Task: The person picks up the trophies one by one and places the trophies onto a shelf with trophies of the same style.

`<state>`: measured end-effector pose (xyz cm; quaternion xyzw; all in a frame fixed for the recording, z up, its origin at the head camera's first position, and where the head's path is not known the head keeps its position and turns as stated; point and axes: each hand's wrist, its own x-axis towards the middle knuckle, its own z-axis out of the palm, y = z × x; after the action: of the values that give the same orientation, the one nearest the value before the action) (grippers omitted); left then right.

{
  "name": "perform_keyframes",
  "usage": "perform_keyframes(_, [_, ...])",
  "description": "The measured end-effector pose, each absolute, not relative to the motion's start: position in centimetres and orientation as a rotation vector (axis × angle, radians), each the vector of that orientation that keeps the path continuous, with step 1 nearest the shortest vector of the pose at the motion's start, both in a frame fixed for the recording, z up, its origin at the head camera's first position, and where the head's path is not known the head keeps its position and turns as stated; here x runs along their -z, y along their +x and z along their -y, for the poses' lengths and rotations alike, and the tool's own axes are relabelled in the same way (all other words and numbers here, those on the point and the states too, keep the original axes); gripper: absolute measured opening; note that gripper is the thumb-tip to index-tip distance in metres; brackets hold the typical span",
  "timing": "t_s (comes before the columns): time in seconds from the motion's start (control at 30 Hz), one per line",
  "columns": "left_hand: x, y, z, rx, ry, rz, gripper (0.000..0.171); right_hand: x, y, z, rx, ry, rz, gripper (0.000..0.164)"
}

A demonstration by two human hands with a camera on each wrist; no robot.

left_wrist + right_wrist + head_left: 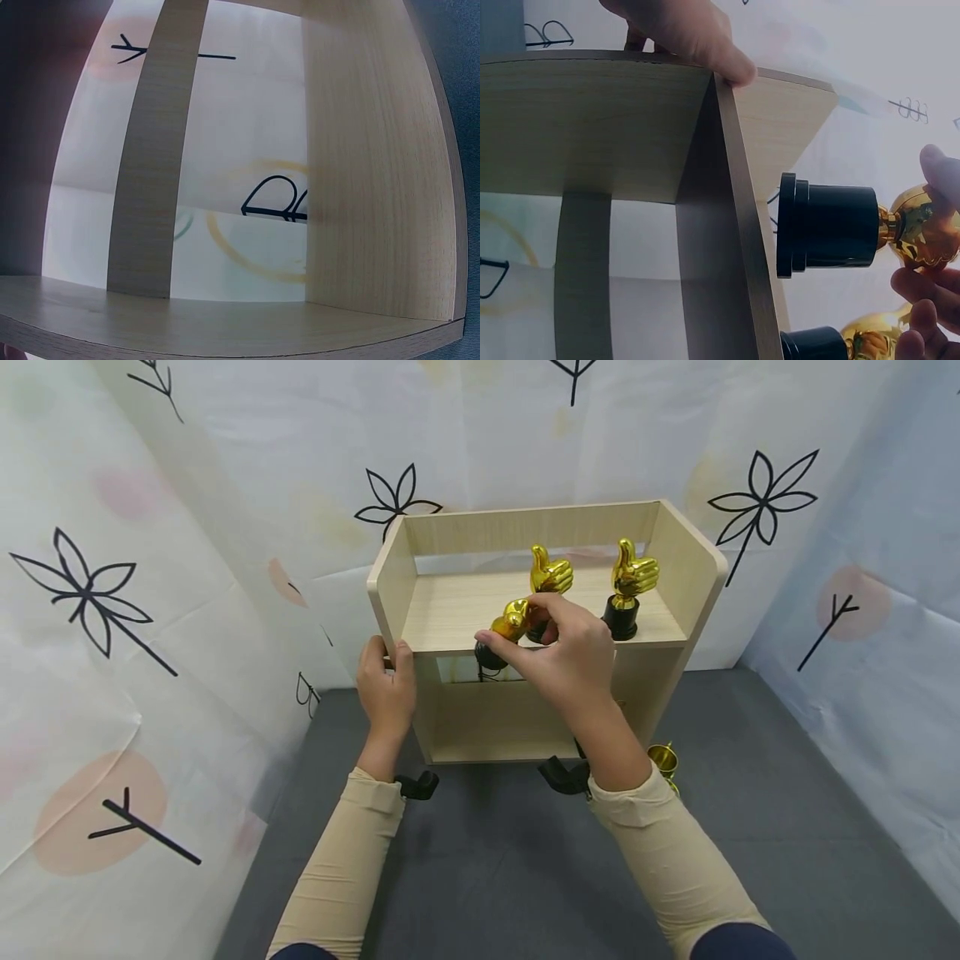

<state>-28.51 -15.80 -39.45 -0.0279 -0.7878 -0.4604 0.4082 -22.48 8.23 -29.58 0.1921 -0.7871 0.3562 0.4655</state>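
Both hands are apart and busy at the wooden shelf unit (450,610) in the middle of the frame: the left hand (387,685), left of centre, grips the lower front of the left side panel (392,577), probably to steady the light frame, while the right hand (566,652) pinches a gold thumbs-up trophy (513,622) between thumb and fingers. That trophy hangs tilted near the centre of the frame, in front of the upper board's edge, with its black base (829,225) toward the lower left. Held by the gold part, it has its base uncovered, which seems to suit standing it on a flat surface; whether the base touches the board, I cannot tell. Two similar trophies stand upright on the upper board right of centre: a nearer-to-middle one (551,575), partly hidden by the right hand, and a far-right one (634,577), close to the right side panel. Their wide dark bases presumably keep the taller gold tops stable. At lower right, a gold cup (663,760) is on the grey surface (480,860), partly covered by the right sleeve (667,843).
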Motion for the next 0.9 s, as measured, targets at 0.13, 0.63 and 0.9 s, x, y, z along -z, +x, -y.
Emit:
perform_keyframes(0.13, [39.5, -28.6, 15.8, 1.149, -0.068, 1.977, 0.046, 29.5, -22.8, -7.9, -0.881, 0.487, 1.924, 0.058])
perform_keyframes(0.63, [39.5, -28.5, 15.8, 1.136, -0.091, 1.975, 0.048, 29.6, -24.1, -6.8, -0.936, 0.581, 1.888, 0.055])
perform_keyframes(0.9, [39.5, -28.6, 15.9, 1.134, -0.087, 1.989, 0.048, 29.8, -25.0, -6.0, -0.948, 0.597, 1.872, 0.057])
